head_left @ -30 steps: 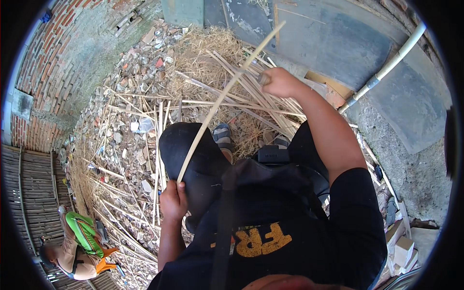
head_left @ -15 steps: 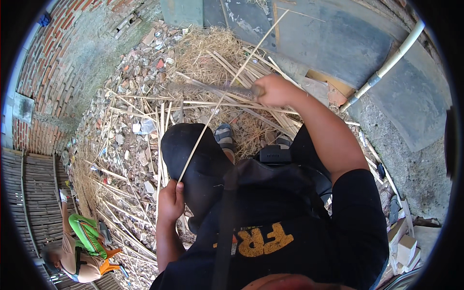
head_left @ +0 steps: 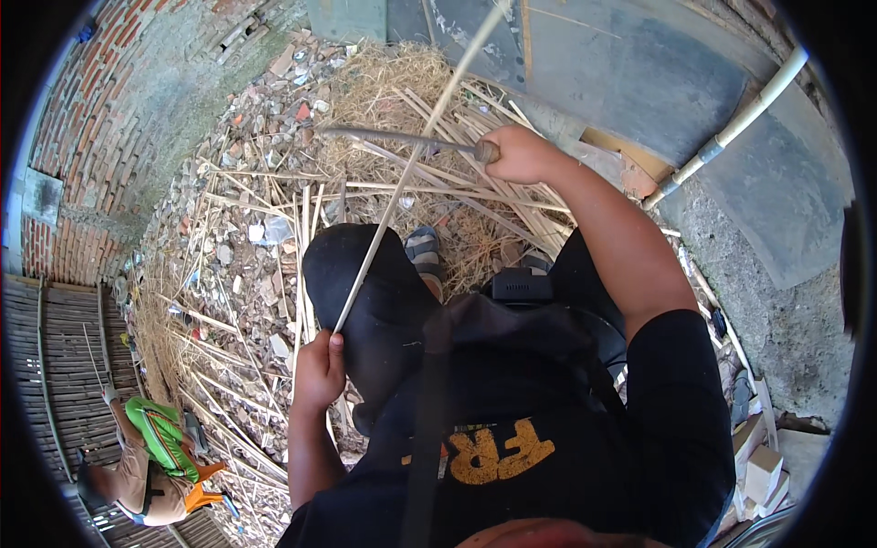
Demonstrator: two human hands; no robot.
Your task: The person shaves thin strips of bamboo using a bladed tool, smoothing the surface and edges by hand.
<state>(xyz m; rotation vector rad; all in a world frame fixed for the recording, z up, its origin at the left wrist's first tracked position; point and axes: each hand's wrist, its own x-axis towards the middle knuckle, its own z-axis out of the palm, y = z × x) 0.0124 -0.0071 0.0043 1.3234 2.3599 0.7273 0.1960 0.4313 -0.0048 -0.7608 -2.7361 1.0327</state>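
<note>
My left hand [head_left: 317, 373] is closed round the lower end of a long, pale bamboo strip [head_left: 384, 219], thumb on top. The strip slants up and to the right, over my dark-clad left knee, and runs out past the top of the view. My right hand [head_left: 519, 155] grips the wooden handle of a long, dark-bladed knife [head_left: 388, 136]. Its blade points left and crosses the strip's upper half; whether the two touch I cannot tell.
Loose bamboo strips [head_left: 448, 189] and dry shavings [head_left: 388, 91] lie over rubble around my sandalled feet. A co-worker [head_left: 151, 484] on an orange stool sits at lower left, holding a thin strip. Grey panels [head_left: 630, 82] and a white pipe [head_left: 731, 131] stand at upper right.
The knife has swung slightly upward and its blade is less blurred. The strip's far end has come up and looks thicker. My left hand has shifted slightly up and left.
</note>
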